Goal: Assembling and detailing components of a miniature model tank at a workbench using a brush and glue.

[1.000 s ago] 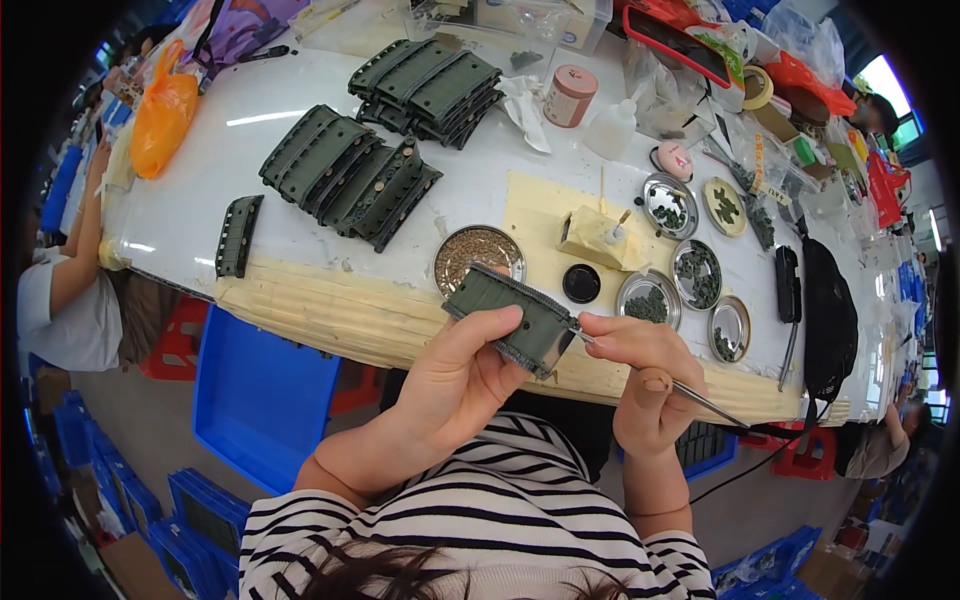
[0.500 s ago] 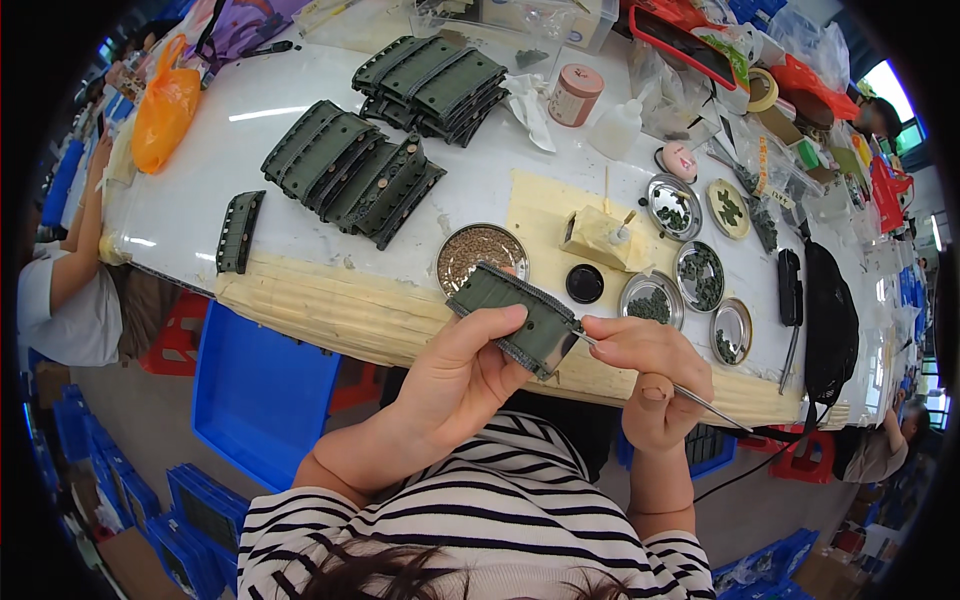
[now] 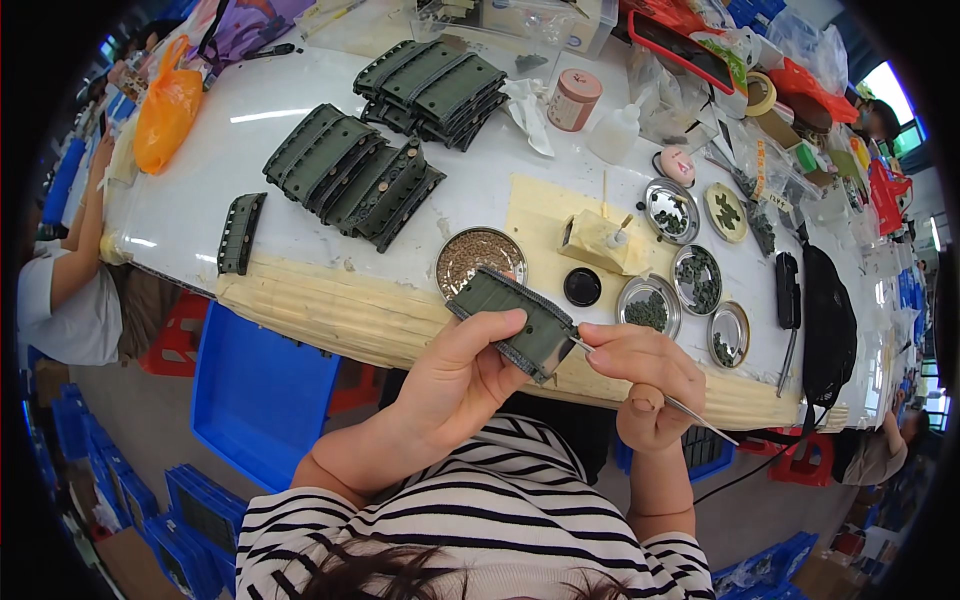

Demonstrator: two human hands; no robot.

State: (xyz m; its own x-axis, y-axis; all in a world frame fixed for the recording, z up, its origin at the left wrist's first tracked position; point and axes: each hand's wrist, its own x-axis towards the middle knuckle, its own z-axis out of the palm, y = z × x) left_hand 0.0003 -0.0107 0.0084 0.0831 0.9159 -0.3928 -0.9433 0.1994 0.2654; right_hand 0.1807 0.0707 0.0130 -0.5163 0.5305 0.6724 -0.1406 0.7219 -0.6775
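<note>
My left hand (image 3: 450,375) grips a dark green curved plastic model part (image 3: 520,320), its thumb pressed on the broad face. Raised ribbed edging runs along the part's long sides. In my right hand (image 3: 650,375) is a thin metal pointed tool (image 3: 700,415), pinched between thumb and fingers. Its tip meets the right end of the green part; the exact contact is too small to make out. Just beyond the part stands a round metal dish (image 3: 447,243) of small brown pieces, partly covered by the part.
Stacks of similar green parts (image 3: 320,165) lie at the far left-centre, with a single one (image 3: 239,233) near the left edge. Small dishes (image 3: 628,322) of green bits, a black round lid (image 3: 582,285) and a yellowish block (image 3: 595,243) stand to the right. A blue bin (image 3: 262,385) is below the table.
My right hand and the tool have shifted slightly to the left. The left hand and the green part stay almost where they were.
</note>
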